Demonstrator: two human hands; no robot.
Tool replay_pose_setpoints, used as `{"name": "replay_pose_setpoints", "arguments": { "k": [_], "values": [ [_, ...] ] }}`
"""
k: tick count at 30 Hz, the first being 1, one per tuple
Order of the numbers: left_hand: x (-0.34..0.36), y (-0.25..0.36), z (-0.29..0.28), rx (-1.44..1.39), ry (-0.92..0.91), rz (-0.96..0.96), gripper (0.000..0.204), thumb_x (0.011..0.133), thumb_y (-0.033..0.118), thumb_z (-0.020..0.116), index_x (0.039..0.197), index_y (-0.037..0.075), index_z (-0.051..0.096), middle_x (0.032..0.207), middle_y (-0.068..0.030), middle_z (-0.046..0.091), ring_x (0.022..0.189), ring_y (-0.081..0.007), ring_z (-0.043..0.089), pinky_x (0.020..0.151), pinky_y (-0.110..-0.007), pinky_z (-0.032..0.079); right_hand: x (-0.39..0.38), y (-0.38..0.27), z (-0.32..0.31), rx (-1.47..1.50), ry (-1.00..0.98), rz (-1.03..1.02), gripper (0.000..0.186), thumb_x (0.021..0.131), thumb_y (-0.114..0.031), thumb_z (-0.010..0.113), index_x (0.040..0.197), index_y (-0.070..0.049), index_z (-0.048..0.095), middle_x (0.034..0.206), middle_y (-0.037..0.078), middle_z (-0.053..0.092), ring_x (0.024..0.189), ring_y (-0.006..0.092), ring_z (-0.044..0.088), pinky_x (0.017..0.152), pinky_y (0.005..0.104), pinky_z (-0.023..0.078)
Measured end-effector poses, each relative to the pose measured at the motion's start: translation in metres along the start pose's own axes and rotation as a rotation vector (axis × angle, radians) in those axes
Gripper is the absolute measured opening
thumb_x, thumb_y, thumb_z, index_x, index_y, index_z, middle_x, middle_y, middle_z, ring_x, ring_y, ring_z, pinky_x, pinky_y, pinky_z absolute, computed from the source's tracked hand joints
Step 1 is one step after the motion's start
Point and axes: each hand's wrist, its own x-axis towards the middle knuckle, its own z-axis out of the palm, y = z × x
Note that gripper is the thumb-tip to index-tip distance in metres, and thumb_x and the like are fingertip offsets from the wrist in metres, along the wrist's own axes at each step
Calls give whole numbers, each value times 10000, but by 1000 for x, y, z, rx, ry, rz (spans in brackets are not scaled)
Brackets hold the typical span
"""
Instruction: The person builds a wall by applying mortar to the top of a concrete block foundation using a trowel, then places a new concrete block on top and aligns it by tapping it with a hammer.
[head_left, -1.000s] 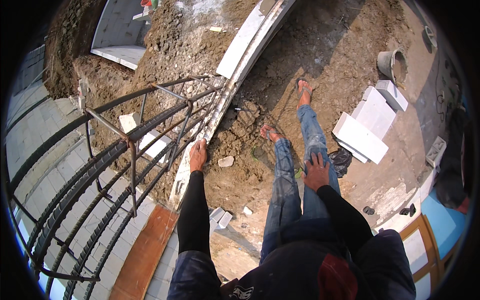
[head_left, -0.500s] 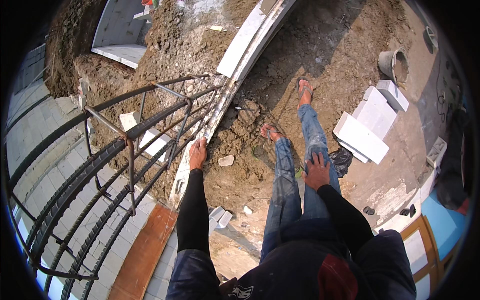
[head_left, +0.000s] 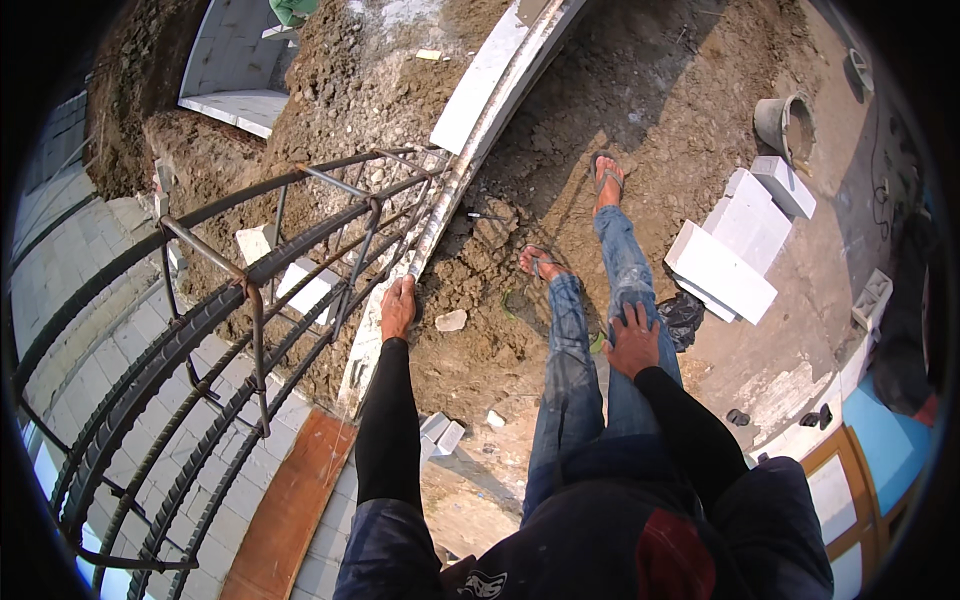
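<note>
My left hand (head_left: pixel 398 308) grips the top edge of a low white wall (head_left: pixel 362 362), its fingers bent close together over the mortar-smeared rim. What lies under the palm is hidden. Beside that hand, a long rebar cage (head_left: pixel 232 292) of ribbed bars and bent stirrups leans up from the left, its far end meeting the wall. My right hand (head_left: pixel 634 340) lies on the knee of my blue jeans (head_left: pixel 628 262), fingers spread and holding nothing. Both forearms are in black sleeves. My sandalled feet (head_left: pixel 606 182) stand on loose brown soil.
White blocks (head_left: pixel 742 230) lie at the right, with a bucket (head_left: pixel 785 128) behind them. A black plastic bag (head_left: pixel 682 320) sits by my right knee. At lower left, a reddish-brown board (head_left: pixel 290 510) lies along grey block paving. A block-lined pit (head_left: pixel 235 60) opens at far left.
A green shape has come into view by the pit at the top, where an orange one showed before. The view has shifted slightly; both my hands stay where they were.
</note>
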Motion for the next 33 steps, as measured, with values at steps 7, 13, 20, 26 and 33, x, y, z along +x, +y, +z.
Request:
{"name": "replay_pose_setpoints", "arguments": {
  "k": [7,13,20,26,33],
  "values": [
    [-2,8,5,65,-5,16,499,1081,462,522,974,-9,646,790,2,559,744,-116,467,700,-296,406,-1,1,1,-33,-8,13,546,920,-477,677,1327,-118,613,1610,134,368,1552,374,220,1141,703,278],
    [-1,-6,-9,105,6,-6,527,1076,484,507,1002,-17,652,809,-31,580,762,-149,500,735,-316,429,3,-8,-2,-38,-26,-9,565,934,-486,665,1355,-112,607,1621,131,354,1563,368,198,1149,709,269],
    [-5,17,-3,92,5,-5,528,1072,482,511,1026,-22,660,854,-62,633,804,-175,553,784,-330,455,1,-6,4,-77,-5,4,567,925,-497,671,1350,-126,611,1622,118,359,1569,357,196,1152,699,272],
    [-11,37,-4,65,-39,8,545,1073,484,504,1085,-29,685,882,-90,663,840,-195,593,822,-347,471,1,-6,6,-79,-4,13,564,911,-497,687,1336,-132,617,1620,117,363,1571,360,192,1154,698,268],
    [-8,21,-6,57,0,-18,557,1070,496,517,1088,-31,694,874,-84,665,837,-198,597,806,-356,475,1,-12,3,-28,-5,6,557,910,-475,695,1334,-122,616,1618,129,359,1572,366,189,1154,704,260]
  ]
}}
